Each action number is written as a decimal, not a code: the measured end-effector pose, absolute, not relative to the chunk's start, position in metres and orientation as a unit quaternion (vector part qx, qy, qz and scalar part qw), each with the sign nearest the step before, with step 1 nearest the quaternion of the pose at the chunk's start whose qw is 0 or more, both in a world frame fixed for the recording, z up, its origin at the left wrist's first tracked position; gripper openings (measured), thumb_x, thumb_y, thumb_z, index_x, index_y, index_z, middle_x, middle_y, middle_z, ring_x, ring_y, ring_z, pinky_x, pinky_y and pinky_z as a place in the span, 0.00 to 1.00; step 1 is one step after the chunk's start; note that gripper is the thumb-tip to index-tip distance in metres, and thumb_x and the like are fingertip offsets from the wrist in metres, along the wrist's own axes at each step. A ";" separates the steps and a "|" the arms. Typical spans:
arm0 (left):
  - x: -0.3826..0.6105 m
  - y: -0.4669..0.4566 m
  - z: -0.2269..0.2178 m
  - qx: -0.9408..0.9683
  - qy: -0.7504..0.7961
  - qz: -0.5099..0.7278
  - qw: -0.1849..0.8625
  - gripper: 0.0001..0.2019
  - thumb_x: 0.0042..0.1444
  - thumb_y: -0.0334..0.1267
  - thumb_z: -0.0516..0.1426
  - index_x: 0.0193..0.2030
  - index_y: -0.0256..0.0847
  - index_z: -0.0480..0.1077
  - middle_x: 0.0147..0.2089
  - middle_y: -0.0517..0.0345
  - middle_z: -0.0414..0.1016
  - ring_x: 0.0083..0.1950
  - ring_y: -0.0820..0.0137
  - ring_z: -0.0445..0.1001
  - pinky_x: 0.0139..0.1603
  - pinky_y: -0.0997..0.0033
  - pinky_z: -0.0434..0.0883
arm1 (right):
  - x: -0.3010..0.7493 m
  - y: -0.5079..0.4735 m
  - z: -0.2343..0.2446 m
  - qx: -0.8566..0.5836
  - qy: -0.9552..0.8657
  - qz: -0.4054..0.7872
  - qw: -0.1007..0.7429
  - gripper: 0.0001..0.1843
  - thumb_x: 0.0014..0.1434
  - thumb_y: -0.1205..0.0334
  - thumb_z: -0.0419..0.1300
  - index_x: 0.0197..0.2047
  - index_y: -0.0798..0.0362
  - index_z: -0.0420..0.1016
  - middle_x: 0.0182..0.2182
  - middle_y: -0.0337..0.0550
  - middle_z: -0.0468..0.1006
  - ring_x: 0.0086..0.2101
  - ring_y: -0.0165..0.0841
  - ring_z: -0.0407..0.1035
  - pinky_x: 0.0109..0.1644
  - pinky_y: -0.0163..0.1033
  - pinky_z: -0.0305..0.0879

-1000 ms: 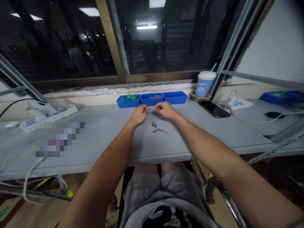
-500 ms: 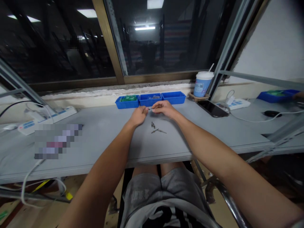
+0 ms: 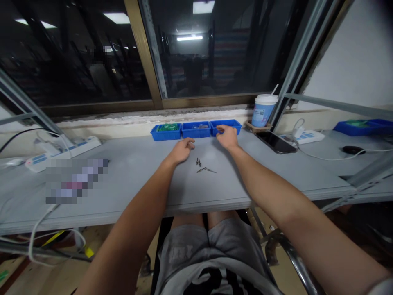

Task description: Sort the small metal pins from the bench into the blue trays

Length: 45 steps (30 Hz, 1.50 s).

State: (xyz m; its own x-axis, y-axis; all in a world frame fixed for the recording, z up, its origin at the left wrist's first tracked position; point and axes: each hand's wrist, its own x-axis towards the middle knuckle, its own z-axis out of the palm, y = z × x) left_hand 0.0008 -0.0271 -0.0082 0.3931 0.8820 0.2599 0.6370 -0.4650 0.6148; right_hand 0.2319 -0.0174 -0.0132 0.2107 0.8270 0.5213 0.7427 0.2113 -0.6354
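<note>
Blue tray [image 3: 233, 121] at the far edge of the bench [image 3: 129, 176]: the right hand [image 3: 227, 137] touches its near rim, fingers bunched, and I cannot tell if they hold anything. The left hand [image 3: 181, 149] rests loosely curled, grip equally unclear. Screws [image 3: 204, 166] lie loose mid-bench; a sliding wrist could scatter them.

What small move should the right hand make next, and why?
Probably dip the fingertips of the right hand into the rightmost blue bin: it sits at that bin's near rim, whether its grip holds anything is unclear, and the left hand rests on the table beside the loose screws.
</note>
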 end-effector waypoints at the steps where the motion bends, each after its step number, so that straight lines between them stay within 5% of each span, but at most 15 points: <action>1: 0.001 -0.027 -0.009 0.809 0.466 0.282 0.219 0.17 0.59 0.31 0.48 0.53 0.39 0.70 0.47 0.50 0.79 0.50 0.65 0.75 0.57 0.62 0.67 | 0.236 -0.015 -0.015 -0.636 -0.620 0.037 0.458 0.24 0.53 0.69 0.55 0.53 0.56 0.77 0.48 0.49 0.80 0.51 0.42 0.72 0.63 0.49 0.60; 9: 0.002 -0.030 -0.007 0.831 0.452 0.253 0.205 0.18 0.55 0.29 0.49 0.50 0.35 0.73 0.46 0.49 0.80 0.48 0.66 0.76 0.56 0.65 0.69 | 0.233 -0.015 -0.015 -0.664 -0.619 0.041 0.418 0.34 0.50 0.68 0.62 0.62 0.58 0.67 0.58 0.58 0.71 0.59 0.51 0.59 0.60 0.55 0.57; 14: 0.001 -0.034 -0.002 0.850 0.436 0.218 0.198 0.15 0.53 0.33 0.53 0.44 0.38 0.77 0.43 0.52 0.81 0.45 0.64 0.77 0.51 0.66 0.70 | 0.215 -0.029 0.001 -0.548 -0.728 0.220 0.349 0.10 0.49 0.63 0.64 0.37 0.56 0.79 0.34 0.45 0.80 0.36 0.34 0.70 0.43 0.40 0.65; 18: 0.000 -0.034 -0.001 0.872 0.419 0.181 0.177 0.13 0.52 0.33 0.53 0.39 0.40 0.79 0.41 0.54 0.82 0.42 0.65 0.76 0.48 0.67 0.70 | 0.200 -0.039 0.007 -0.430 -0.801 0.366 0.200 0.13 0.40 0.55 0.71 0.28 0.53 0.79 0.23 0.36 0.74 0.25 0.28 0.63 0.31 0.35 0.57; 21: -0.001 -0.032 0.000 0.866 0.452 0.175 0.124 0.12 0.51 0.33 0.54 0.36 0.39 0.79 0.38 0.52 0.81 0.40 0.64 0.76 0.46 0.67 0.70 | 0.191 -0.044 0.009 -0.383 -0.816 0.390 0.187 0.16 0.35 0.60 0.73 0.31 0.51 0.81 0.22 0.32 0.73 0.24 0.26 0.62 0.30 0.35 0.55; 28: 0.000 -0.031 0.001 0.859 0.473 0.168 0.100 0.14 0.52 0.31 0.52 0.38 0.37 0.79 0.40 0.49 0.81 0.43 0.62 0.76 0.48 0.66 0.70 | 0.187 -0.044 0.009 -0.369 -0.843 0.368 0.135 0.08 0.41 0.63 0.70 0.30 0.49 0.84 0.23 0.35 0.77 0.25 0.28 0.64 0.32 0.36 0.56; 35: 0.001 -0.030 0.001 0.861 0.470 0.166 0.101 0.14 0.53 0.32 0.52 0.38 0.37 0.79 0.40 0.49 0.81 0.42 0.62 0.76 0.48 0.66 0.69 | 0.191 -0.035 -0.002 -0.429 -0.841 0.279 0.174 0.02 0.50 0.65 0.64 0.29 0.52 0.79 0.25 0.37 0.77 0.26 0.28 0.63 0.32 0.35 0.57; 40: 0.000 -0.029 -0.001 0.861 0.474 0.163 0.094 0.13 0.53 0.31 0.52 0.38 0.37 0.79 0.40 0.50 0.81 0.43 0.62 0.76 0.49 0.66 0.70 | 0.180 -0.040 -0.005 -0.499 -0.830 0.176 0.178 0.07 0.57 0.61 0.61 0.34 0.53 0.79 0.32 0.46 0.81 0.33 0.34 0.70 0.37 0.37 0.61; 45: 0.001 -0.029 -0.002 0.855 0.480 0.173 0.088 0.14 0.56 0.32 0.51 0.40 0.39 0.79 0.44 0.51 0.81 0.47 0.62 0.77 0.52 0.66 0.70 | 0.165 -0.053 0.001 -0.571 -0.813 0.059 0.099 0.22 0.64 0.51 0.50 0.46 0.56 0.79 0.52 0.60 0.76 0.47 0.46 0.73 0.46 0.44 0.66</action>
State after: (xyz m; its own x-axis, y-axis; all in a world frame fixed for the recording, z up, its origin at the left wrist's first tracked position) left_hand 0.0014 -0.0295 -0.0022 0.4785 0.8520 0.2122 0.7912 -0.5232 0.3167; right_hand 0.1645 -0.0533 0.0007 -0.3278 0.9401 0.0935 0.9170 0.3404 -0.2079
